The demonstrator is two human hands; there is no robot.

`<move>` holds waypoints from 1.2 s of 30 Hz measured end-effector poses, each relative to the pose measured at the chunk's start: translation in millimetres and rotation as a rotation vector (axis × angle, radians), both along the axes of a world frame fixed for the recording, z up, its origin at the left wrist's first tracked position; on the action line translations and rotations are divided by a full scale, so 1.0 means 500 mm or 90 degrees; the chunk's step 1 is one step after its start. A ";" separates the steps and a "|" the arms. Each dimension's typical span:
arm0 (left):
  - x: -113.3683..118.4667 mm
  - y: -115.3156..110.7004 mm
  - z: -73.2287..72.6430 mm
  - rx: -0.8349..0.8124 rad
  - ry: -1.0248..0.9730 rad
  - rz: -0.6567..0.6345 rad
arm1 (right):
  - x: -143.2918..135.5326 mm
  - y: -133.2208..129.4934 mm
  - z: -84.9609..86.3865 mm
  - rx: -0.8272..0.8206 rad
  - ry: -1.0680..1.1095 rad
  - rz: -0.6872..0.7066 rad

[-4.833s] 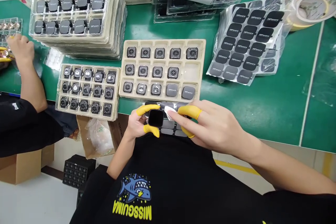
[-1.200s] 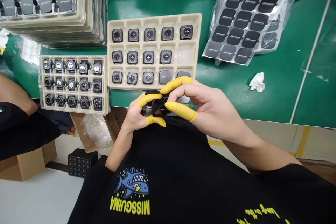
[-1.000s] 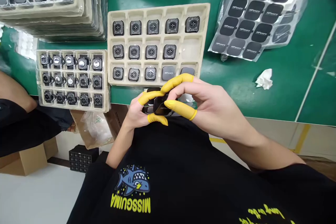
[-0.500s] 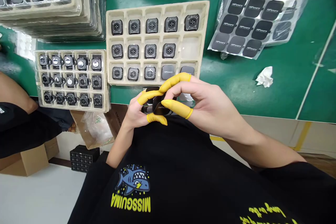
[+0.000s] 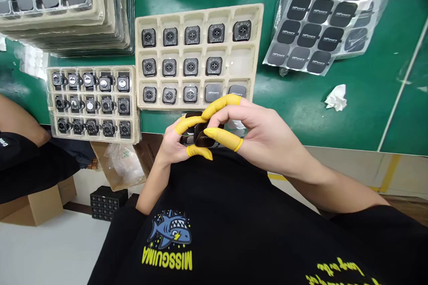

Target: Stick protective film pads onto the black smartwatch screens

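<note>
At the near edge of the table my left hand [image 5: 174, 142] grips a dark smartwatch body [image 5: 202, 139] between thumb and fingers. Faint lettering shows on its dark face. My right hand [image 5: 262, 136] closes over the same watch, with index finger and thumb at its upper and right edges. Yellow finger cots cover the thumb and a finger of each hand. Just beyond, a beige tray [image 5: 228, 60] holds watch bodies, mostly back side up; two in the near row show HiFuture-marked faces. Part of the held watch is hidden by my fingers.
To the left lies a smaller tray of watches [image 5: 137, 118], with a tall stack of trays [image 5: 110, 31] behind it. Sheets of HiFuture stickers [image 5: 309, 35] lie at right, near a crumpled tissue [image 5: 336, 97]. Another person's arm [image 5: 22, 122] reaches in at far left.
Both hands keep almost the same hold on the watch. The view has shifted slightly, so the trays and sheets appear a little lower.
</note>
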State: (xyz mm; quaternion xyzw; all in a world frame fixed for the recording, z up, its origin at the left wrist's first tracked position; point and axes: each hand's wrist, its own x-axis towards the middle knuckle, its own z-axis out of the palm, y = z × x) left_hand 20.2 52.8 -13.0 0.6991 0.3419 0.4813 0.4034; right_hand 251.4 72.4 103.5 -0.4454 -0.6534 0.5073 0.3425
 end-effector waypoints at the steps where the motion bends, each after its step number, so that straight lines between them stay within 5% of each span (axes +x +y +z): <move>1: 0.001 0.001 0.002 0.010 -0.006 0.000 | 0.000 0.000 0.000 0.000 -0.001 0.000; 17: -0.001 -0.003 -0.004 -0.015 0.025 0.007 | 0.000 -0.001 -0.002 0.016 -0.031 0.010; 29: 0.004 -0.009 0.017 -0.076 -0.032 0.026 | 0.016 -0.041 -0.015 0.222 -0.182 -0.036; 36: 0.008 -0.011 0.008 -0.074 -0.042 0.027 | 0.012 -0.042 -0.024 0.136 -0.253 0.042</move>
